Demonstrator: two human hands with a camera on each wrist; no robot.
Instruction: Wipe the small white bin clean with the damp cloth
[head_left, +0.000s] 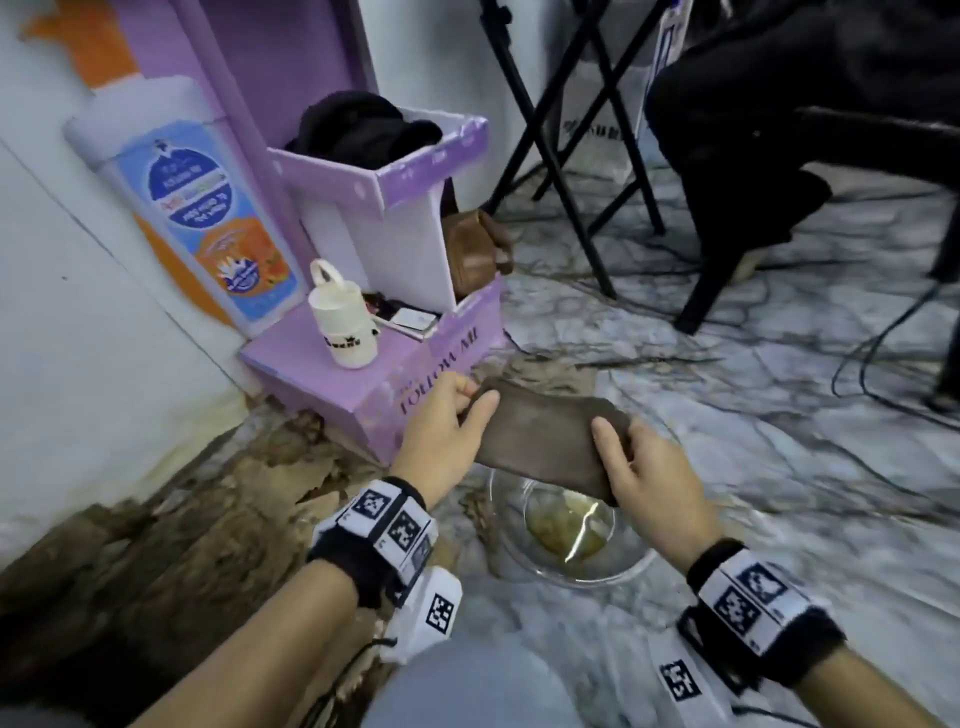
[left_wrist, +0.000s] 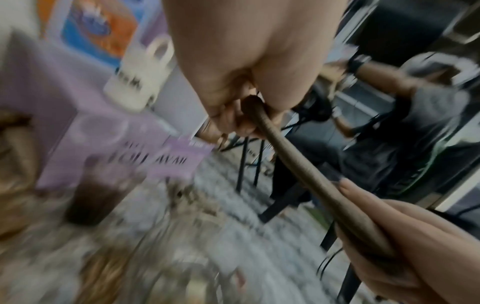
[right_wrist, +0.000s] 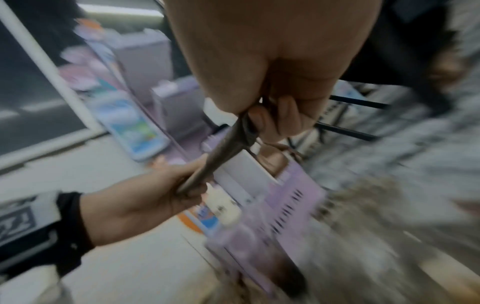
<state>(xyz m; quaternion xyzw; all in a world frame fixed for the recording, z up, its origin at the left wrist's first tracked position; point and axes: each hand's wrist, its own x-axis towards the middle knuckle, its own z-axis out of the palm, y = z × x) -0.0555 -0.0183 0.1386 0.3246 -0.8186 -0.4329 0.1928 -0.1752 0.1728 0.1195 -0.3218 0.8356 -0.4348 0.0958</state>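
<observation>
A damp brown cloth is stretched flat between both hands above a clear glass bowl of yellowish water. My left hand pinches its left end, and my right hand grips its right end. The small white bin with a loop handle stands upright on a purple box, to the left of the hands and apart from them. In the left wrist view the cloth runs edge-on from my left hand to my right hand; the bin is blurred behind.
A taller purple and white box with dark clothing stands behind the bin, a brown bag beside it. Black folding stand legs and cables cross the marble-patterned floor at right. Torn brown floor lies at left.
</observation>
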